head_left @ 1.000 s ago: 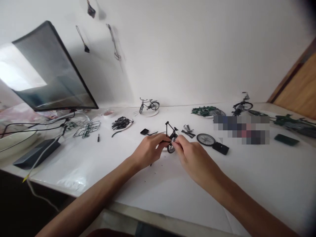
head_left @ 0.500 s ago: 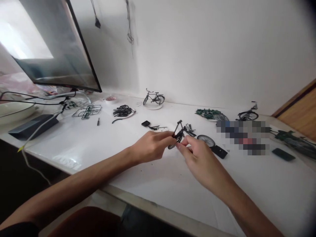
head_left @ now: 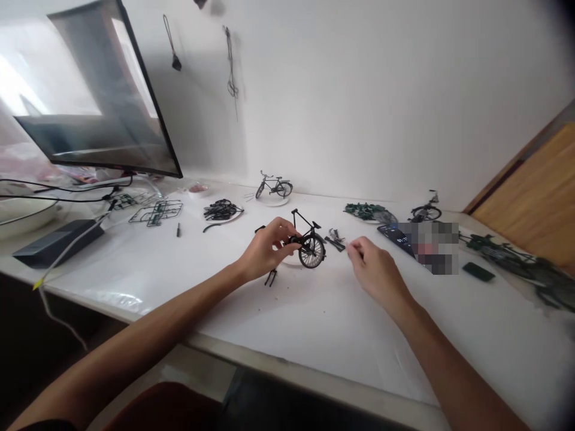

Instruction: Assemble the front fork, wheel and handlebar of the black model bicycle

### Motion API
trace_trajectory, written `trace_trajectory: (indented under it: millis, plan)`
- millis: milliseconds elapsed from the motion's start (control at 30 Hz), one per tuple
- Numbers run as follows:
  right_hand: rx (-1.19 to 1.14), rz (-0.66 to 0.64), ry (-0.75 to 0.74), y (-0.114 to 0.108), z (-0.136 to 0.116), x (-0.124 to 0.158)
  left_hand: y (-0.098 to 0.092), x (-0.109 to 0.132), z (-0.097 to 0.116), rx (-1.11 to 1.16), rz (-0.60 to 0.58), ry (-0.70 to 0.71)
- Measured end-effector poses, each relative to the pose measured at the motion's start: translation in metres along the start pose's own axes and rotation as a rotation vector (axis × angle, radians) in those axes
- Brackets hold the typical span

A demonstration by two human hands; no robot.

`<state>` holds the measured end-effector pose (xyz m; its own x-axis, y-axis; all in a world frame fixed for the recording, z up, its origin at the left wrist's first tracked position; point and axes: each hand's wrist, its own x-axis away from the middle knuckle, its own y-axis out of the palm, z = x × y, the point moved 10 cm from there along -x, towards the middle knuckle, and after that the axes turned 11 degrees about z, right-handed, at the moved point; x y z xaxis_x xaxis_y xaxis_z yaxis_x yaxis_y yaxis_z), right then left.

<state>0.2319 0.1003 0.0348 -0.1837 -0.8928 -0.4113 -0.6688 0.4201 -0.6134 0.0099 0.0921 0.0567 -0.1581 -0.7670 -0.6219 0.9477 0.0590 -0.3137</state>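
My left hand (head_left: pixel 268 248) pinches a partly built black model bicycle (head_left: pixel 312 250) above the table. One spoked wheel and a small saddle face right on it. A black forked piece (head_left: pixel 271 278) shows below my left hand; I cannot tell whether it joins the frame. Apart from the model, my right hand (head_left: pixel 377 266) has thumb and fingers pressed together, and whatever is between them is too small to make out. Just left of those fingertips lie small dark parts (head_left: pixel 335 240) on the white table (head_left: pixel 287 335).
Finished model bicycles stand by the wall at the centre (head_left: pixel 275 187) and right (head_left: pixel 426 209). Plates hold black parts (head_left: pixel 222 209) and green parts (head_left: pixel 366 211). A phone (head_left: pixel 398 238), part sprues (head_left: pixel 157 211), a small screwdriver (head_left: pixel 178 230) and a monitor (head_left: pixel 99 90) surround the work area.
My right hand has drawn away from the model to the right. My left hand has shifted slightly left and turned the model, so its wheel shows side-on. The view has tilted a little.
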Motion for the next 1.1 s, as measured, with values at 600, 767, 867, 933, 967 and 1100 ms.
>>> trace_trajectory:
  millis: [600,767,867,933,967,1100]
  plan:
    - [-0.539,-0.164,0.068,0.037,-0.018,0.016,0.02,0.009,0.026,0.057,-0.121,0.209]
    - [-0.63,-0.233,0.168,0.043,-0.009,0.018,0.009,0.005,0.029,0.019,-0.113,0.256]
    - [-0.654,-0.293,0.199,0.048,-0.011,0.022,0.005,0.003,0.028,-0.011,-0.103,0.247]
    - [-0.669,-0.33,0.208,0.051,-0.013,0.026,0.003,0.002,0.024,0.006,-0.092,0.197]
    - [-0.675,-0.346,0.21,0.051,-0.014,0.027,0.003,0.002,0.022,0.027,-0.086,0.171]
    - [-0.707,-0.408,0.217,0.055,-0.017,0.033,0.009,0.003,0.016,0.119,-0.092,0.089]
